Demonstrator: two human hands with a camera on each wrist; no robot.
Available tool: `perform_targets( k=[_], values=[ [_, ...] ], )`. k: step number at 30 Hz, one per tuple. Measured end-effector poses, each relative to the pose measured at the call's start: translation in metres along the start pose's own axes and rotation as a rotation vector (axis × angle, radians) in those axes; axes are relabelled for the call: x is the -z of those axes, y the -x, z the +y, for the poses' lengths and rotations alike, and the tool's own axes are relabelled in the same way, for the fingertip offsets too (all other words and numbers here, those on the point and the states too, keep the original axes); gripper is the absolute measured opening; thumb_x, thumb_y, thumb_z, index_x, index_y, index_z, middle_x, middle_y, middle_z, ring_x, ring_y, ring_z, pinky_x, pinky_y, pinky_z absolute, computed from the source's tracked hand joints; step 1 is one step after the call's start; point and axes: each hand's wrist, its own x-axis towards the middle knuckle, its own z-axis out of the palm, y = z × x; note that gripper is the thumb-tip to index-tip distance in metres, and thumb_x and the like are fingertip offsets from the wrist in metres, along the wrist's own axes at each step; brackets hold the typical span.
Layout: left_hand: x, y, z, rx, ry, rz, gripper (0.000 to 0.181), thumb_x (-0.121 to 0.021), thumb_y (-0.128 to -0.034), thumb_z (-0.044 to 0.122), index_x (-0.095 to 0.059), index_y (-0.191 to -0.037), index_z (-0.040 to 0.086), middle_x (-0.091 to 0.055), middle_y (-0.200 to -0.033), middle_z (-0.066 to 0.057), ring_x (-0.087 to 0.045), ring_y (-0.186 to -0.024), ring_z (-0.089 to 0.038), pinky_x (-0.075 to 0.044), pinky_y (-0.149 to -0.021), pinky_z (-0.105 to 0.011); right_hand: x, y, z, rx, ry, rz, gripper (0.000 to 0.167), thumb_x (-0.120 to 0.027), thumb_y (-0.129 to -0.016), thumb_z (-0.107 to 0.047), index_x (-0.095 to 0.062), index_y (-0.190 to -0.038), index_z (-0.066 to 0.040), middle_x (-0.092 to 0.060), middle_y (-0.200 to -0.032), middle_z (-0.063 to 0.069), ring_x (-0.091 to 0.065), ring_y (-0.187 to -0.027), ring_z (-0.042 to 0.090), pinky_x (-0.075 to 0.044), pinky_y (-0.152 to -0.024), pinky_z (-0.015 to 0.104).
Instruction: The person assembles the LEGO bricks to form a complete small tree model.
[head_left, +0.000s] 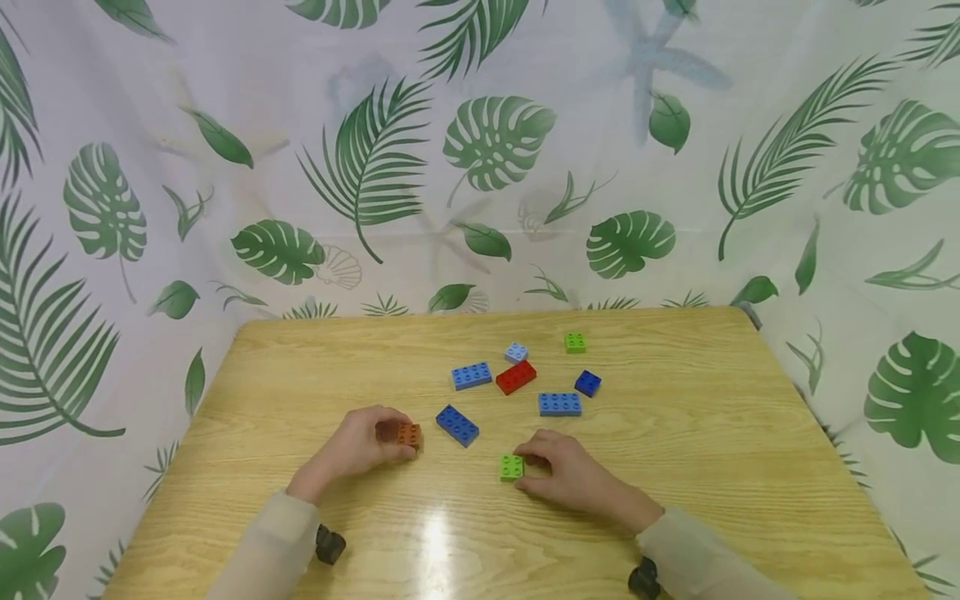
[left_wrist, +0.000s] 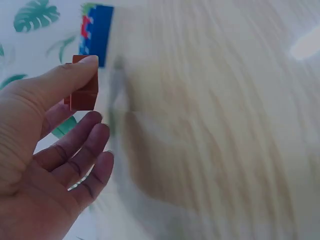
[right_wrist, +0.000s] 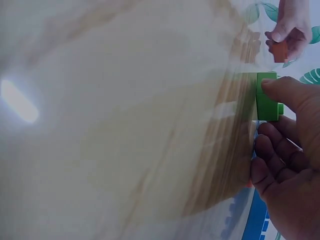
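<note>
An orange-brown toy brick (head_left: pixel 408 435) is pinched between the thumb and fingers of my left hand (head_left: pixel 367 443). In the left wrist view the same brick (left_wrist: pixel 84 83) shows behind the thumb, while the other fingers of that hand (left_wrist: pixel 60 150) are loosely bent. My right hand (head_left: pixel 570 473) grips a lime-green square brick (head_left: pixel 512 467) at its right side. From the right wrist, this green brick (right_wrist: pixel 267 97) appears between thumb and fingers, close to the tabletop. Between the hands, a little farther back, lies a dark blue long brick (head_left: pixel 457 425).
Behind the hands lie a red brick (head_left: pixel 516 377), two medium-blue long bricks, one left (head_left: pixel 471 376) and one right (head_left: pixel 559 404), a pale blue brick (head_left: pixel 516 352), a small dark blue brick (head_left: pixel 588 383) and another lime-green brick (head_left: pixel 574 342). A leaf-print cloth (head_left: pixel 555 167) hangs behind the wooden table (head_left: pixel 300 367).
</note>
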Motion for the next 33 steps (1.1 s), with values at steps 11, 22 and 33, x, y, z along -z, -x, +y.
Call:
perform_targets(
  k=[11,22,33],
  values=[
    [-0.010,-0.014,0.045,-0.116,0.051,-0.029,0.039,-0.086,-0.0897,0.028,-0.074,-0.121,0.008,-0.076,-0.102,0.001,-0.071,-0.095,-0.016,-0.056,-0.079,-0.026,0.000,-0.005,-0.004,-0.037,0.008,-0.026,0.040,-0.080,-0.095,-0.029,-0.074,-0.127,-0.007,-0.066,-0.104,-0.005,-0.053,-0.088,0.006,-0.048,-0.078,0.024],
    [-0.034,-0.028,0.075,-0.171,0.085,-0.075,0.038,-0.087,-0.0891,0.024,-0.075,-0.121,0.009,-0.076,-0.105,-0.001,-0.071,-0.094,-0.017,-0.058,-0.082,-0.031,-0.001,-0.006,-0.004,-0.035,0.015,-0.039,0.039,-0.080,-0.094,-0.030,-0.074,-0.126,-0.008,-0.066,-0.104,-0.005,-0.053,-0.088,0.007,-0.047,-0.078,0.024],
    [-0.057,-0.036,0.086,-0.226,0.030,-0.131,0.036,-0.086,-0.0895,0.025,-0.075,-0.119,0.008,-0.077,-0.108,-0.003,-0.072,-0.097,-0.019,-0.058,-0.084,-0.030,-0.001,-0.007,-0.003,-0.013,0.022,-0.018,0.036,-0.082,-0.093,-0.028,-0.075,-0.122,-0.010,-0.066,-0.098,-0.005,-0.055,-0.086,0.007,-0.047,-0.075,0.022]
  ],
)
